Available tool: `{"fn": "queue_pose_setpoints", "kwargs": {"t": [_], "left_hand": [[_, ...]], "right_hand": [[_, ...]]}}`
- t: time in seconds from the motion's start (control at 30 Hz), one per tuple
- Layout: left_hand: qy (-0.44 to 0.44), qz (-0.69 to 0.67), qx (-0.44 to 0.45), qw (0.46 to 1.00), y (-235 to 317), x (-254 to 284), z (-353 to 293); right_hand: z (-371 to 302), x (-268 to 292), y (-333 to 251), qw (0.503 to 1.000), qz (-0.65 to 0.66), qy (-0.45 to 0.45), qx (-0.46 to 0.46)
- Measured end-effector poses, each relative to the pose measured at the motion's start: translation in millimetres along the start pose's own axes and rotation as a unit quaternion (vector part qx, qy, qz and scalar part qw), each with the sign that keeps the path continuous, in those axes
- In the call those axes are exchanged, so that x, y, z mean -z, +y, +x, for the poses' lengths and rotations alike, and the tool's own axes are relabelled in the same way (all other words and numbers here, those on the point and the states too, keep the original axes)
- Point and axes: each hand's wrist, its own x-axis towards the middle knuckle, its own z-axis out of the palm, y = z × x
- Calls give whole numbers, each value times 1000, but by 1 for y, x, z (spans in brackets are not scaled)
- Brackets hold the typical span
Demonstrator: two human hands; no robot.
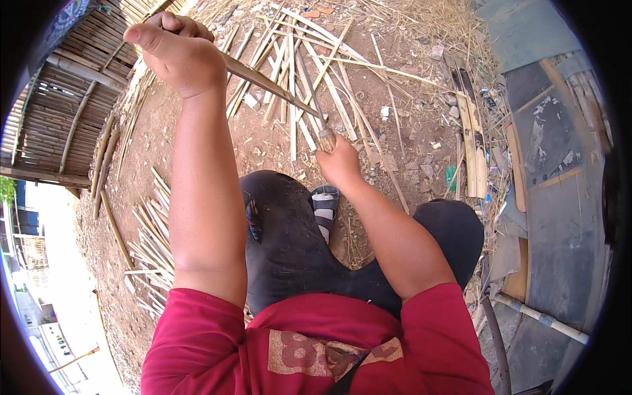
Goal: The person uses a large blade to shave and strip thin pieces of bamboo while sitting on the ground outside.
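My left hand [179, 49] is raised at the upper left, closed around one end of a long thin bamboo strip [263, 82] that slants down to the right. My right hand [339, 161] grips the wooden handle of a knife [316, 108], whose blade points up and lies against the strip. Both forearms come up from the red shirt at the bottom. My knees in black trousers lie below the hands, and a striped sandal [324, 204] shows between them.
Several split bamboo strips [309, 59] litter the dirt ahead, with another bundle [151, 243] at the left. A bamboo-slat wall [72, 92] stands at far left. Grey sheets [559, 197] and a pipe [540, 319] lie at right.
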Motion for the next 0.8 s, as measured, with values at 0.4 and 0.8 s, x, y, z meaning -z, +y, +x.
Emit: {"fn": "queue_pose_setpoints", "kwargs": {"t": [0.4,0.8], "left_hand": [[102,-311,-62,943,131,92,-46],[-32,-429,-64,901,172,124,-64]], "right_hand": [[-10,78,-50,878,464,42,-113],[-28,132,-78,766,626,148,-20]]}}
